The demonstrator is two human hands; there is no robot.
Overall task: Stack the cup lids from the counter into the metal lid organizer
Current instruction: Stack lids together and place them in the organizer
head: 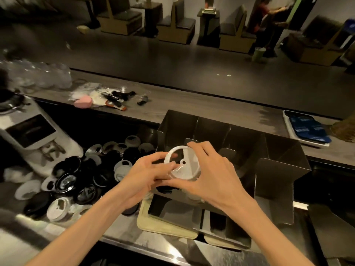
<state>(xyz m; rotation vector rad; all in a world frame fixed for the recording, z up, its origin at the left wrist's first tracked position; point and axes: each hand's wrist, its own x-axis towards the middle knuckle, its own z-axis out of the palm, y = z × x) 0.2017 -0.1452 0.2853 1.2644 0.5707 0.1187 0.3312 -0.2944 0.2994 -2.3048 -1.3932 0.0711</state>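
- I see both hands meet on a translucent white round plastic lid (182, 163), held tilted above the dark metal lid organizer (278, 150).
- My left hand (148, 173) pinches its near-left rim; my right hand (211, 171) curls round the right and far rim.
- Left of the grip, a heap of black and white cup lids (76, 175) lies on the steel counter (134, 237).
- Beneath the grip, a few dark lids (165, 189) lie in one compartment.
- Far left of the grip stands a white machine (28, 135).
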